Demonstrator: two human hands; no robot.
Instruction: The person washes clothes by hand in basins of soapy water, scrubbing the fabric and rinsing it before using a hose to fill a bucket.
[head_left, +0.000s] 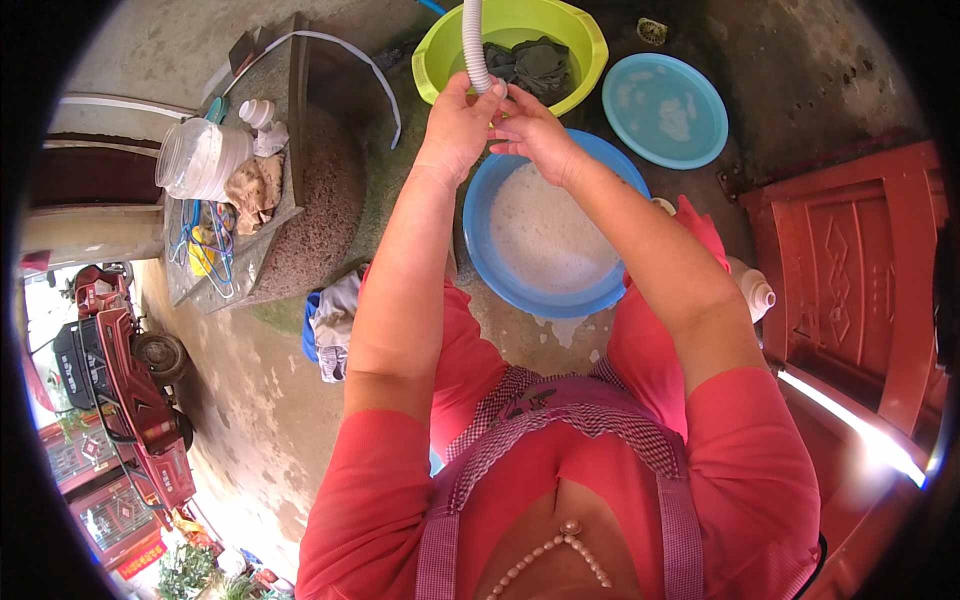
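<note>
A pale grey corrugated hose (473, 45) comes down from the top of the view. My left hand (457, 127) grips it near its lower end. My right hand (538, 135) meets the left one at that end, its lower fingers partly spread; whether it pinches anything is hidden. Just beyond my hands stands a yellow-green plastic basin (592, 71) with dark cloth (540, 66) lying in water. Below my hands, between my knees, a blue basin (480, 240) holds cloudy, foamy water (551, 232).
A light-blue basin (721, 127) with water stands at the right, by a red panelled door (840, 277). To the left, a stone slab (281, 191) bears a clear plastic jar (202, 161), hangers (206, 240) and a brown cloth (255, 191). Clothes (334, 322) are piled beside my left leg. A bottle (754, 292) stands right.
</note>
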